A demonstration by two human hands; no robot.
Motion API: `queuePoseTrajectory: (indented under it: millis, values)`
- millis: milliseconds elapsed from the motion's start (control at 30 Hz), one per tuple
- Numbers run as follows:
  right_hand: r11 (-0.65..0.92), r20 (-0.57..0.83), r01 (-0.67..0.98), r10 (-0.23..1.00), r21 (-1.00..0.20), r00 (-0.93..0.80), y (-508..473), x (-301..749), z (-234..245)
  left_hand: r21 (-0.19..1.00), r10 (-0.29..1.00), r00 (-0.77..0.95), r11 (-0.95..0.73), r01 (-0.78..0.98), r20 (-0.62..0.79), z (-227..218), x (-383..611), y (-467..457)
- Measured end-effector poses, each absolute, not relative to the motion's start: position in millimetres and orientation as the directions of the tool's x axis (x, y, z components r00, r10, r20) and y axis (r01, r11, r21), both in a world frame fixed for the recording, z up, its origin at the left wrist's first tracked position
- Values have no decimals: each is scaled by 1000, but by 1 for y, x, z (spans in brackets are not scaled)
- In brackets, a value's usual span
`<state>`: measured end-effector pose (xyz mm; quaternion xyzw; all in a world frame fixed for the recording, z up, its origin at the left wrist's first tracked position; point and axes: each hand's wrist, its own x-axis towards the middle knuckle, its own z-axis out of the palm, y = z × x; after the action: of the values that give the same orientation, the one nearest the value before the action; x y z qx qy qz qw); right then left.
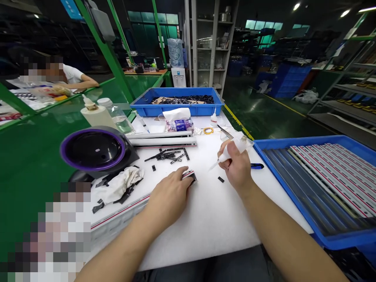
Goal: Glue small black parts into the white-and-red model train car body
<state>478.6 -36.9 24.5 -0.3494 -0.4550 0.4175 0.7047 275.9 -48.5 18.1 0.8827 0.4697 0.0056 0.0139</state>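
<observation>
My left hand [170, 196] presses down on the end of a long white strip with a red stripe [117, 217] that lies across the white mat [211, 211]; a black end piece [192, 179] sits at the strip's tip under my fingertips. My right hand [236, 164] grips a small white glue bottle [226, 156] with its thin nozzle pointing down-left toward the strip's tip. A small black piece [221, 179] lies just below my right hand.
Loose black clips [170, 156] and two white strips [163, 139] lie behind. A black and purple round device [95, 150], a crumpled rag [120, 188], bottles [96, 113], blue tray of strips [323, 176], far blue tray [176, 102]. Another person sits at far left.
</observation>
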Motion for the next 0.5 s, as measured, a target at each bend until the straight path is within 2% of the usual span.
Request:
queuePoseTrajectory:
  millis: [67,167,300,500]
  values:
    - [479,467,-13,861,-878,204,-42,473,21,33,834,552,-551,834,-7,19,277,-49]
    - [565,594,265,803,-781,40,-48,469,17,48,837,546,-545,837,-18,21,278,-50]
    - [588,634,379,774,-715,-6,-49,467,12,62,836,549,-548,834,-3,21,279,-50]
    - [598,643,408,765,-690,-34,-47,463,10,76,833,553,-551,831,1,22,280,-51]
